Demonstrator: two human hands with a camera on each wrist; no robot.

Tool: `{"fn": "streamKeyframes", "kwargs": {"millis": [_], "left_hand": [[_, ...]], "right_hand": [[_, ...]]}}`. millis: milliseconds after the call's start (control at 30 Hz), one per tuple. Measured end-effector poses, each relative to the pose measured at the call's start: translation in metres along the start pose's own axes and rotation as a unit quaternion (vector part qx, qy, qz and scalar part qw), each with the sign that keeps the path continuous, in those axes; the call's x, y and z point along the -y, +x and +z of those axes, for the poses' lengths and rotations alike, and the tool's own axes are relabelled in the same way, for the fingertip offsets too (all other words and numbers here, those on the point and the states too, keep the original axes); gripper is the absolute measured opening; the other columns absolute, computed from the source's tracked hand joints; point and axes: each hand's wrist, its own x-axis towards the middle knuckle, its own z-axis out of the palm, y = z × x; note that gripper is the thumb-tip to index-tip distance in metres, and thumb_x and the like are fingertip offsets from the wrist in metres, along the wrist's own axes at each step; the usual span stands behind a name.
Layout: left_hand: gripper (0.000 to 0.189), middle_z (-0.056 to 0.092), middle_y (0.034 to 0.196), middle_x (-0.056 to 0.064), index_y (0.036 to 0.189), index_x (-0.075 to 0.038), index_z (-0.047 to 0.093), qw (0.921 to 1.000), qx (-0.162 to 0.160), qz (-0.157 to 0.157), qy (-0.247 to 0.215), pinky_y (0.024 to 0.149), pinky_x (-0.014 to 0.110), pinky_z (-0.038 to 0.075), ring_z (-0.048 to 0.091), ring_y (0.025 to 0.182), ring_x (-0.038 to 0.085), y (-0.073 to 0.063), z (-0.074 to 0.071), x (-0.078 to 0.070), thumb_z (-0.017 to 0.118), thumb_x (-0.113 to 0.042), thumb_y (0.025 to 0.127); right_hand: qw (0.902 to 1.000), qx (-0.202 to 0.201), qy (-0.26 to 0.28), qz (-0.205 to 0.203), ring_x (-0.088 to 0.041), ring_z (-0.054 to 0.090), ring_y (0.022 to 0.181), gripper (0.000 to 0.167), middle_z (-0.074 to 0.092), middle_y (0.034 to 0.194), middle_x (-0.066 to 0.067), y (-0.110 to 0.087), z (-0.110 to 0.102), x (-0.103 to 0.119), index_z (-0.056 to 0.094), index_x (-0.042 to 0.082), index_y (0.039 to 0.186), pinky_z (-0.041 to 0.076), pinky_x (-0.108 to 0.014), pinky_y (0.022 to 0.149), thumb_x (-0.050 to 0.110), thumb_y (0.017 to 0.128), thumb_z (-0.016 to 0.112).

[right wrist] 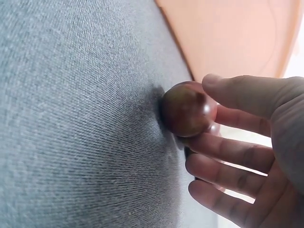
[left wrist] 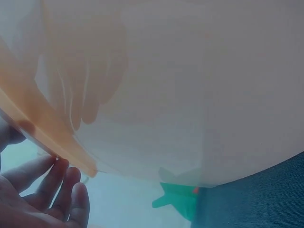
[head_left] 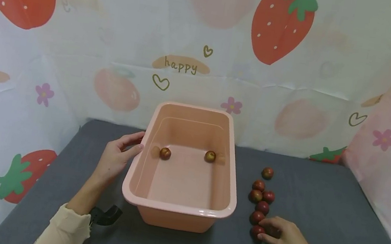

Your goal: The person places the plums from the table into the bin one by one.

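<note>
A pink plastic basin [head_left: 176, 219] stands on the grey cloth, with two plums [head_left: 165, 153] lying inside on its floor. My left hand [head_left: 115, 158] holds the basin's left rim; in the left wrist view its fingertips [left wrist: 61, 164] lie against the rim's underside. To the right of the basin, several dark red plums [head_left: 262, 207] form a loose row. At the near end of that row my right hand [head_left: 285, 239] pinches the nearest plum [right wrist: 187, 109] between thumb and fingers. That plum sits at the cloth, and the remaining fingers of this hand are loosely extended.
A grey cloth [head_left: 320, 198] covers the table. Behind it and at both sides hangs a white curtain [head_left: 137, 26] printed with strawberries and hearts. A black strap [head_left: 106, 215] is on the left wrist, beside a cream sleeve [head_left: 65, 231].
</note>
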Motion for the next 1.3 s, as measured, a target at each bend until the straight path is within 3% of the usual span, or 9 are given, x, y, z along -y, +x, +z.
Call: {"fn": "streamKeyframes", "kwargs": {"millis": [233,467,567,667,933,1300], "left_hand": [[0.046,0.057,0.137,0.015,0.139,-0.008,0.054,1.0,-0.004,0.002,0.0,0.084,0.007,0.048,0.053,0.114,0.003,0.0009,0.0004,0.0004,0.062,-0.021,0.096],[0.046,0.056,0.137,0.016,0.14,-0.007,0.053,1.0,-0.002,0.004,-0.002,0.085,0.006,0.047,0.053,0.125,0.022,0.0006,0.0006,-0.0004,0.061,-0.02,0.097],[0.046,0.056,0.137,0.016,0.14,-0.007,0.053,1.0,-0.002,0.005,-0.002,0.085,0.006,0.047,0.052,0.126,0.025,0.0003,0.0009,0.0001,0.061,-0.02,0.097],[0.046,0.056,0.137,0.016,0.14,-0.007,0.053,1.0,-0.002,0.006,-0.002,0.085,0.007,0.047,0.053,0.124,0.022,-0.0001,0.0013,0.0008,0.061,-0.02,0.097],[0.045,0.057,0.137,0.016,0.139,-0.007,0.054,1.0,-0.004,0.009,-0.002,0.085,0.007,0.048,0.053,0.11,-0.002,0.0003,0.0025,0.0025,0.061,-0.02,0.097],[0.044,0.057,0.136,0.016,0.138,-0.006,0.055,0.9998,-0.008,0.009,-0.016,0.085,0.007,0.048,0.054,0.108,-0.006,0.0017,0.003,0.0043,0.062,-0.018,0.096]], "right_hand": [[1.0,0.005,-0.006,0.003,0.004,0.053,0.075,0.024,0.07,0.091,0.006,0.0007,0.0014,-0.001,0.073,0.014,0.099,0.046,-0.022,0.062,0.024,0.078,0.08],[0.9998,0.018,-0.011,0.005,0.0,0.062,0.084,0.027,0.072,0.093,0.006,0.0036,0.0024,0.0011,0.073,0.015,0.099,0.052,-0.025,0.07,0.029,0.077,0.08],[0.9997,0.024,-0.009,0.001,0.001,0.062,0.084,0.029,0.073,0.094,0.004,0.0037,0.0036,0.0009,0.073,0.013,0.1,0.053,-0.026,0.071,0.029,0.077,0.081],[0.9996,0.026,-0.009,-0.002,0.003,0.06,0.081,0.029,0.073,0.092,0.003,0.0032,0.0049,0.0004,0.073,0.012,0.099,0.052,-0.025,0.068,0.029,0.077,0.081],[0.9998,0.018,0.009,-0.001,0.005,0.059,0.075,0.026,0.073,0.088,0.005,0.0021,0.0063,0.0011,0.073,0.013,0.097,0.051,-0.023,0.063,0.027,0.078,0.081],[0.9989,0.022,0.042,0.003,0.008,0.059,0.074,0.024,0.073,0.085,0.005,0.0024,-0.0002,-0.0024,0.072,0.013,0.098,0.052,-0.021,0.062,0.026,0.08,0.079]]}}
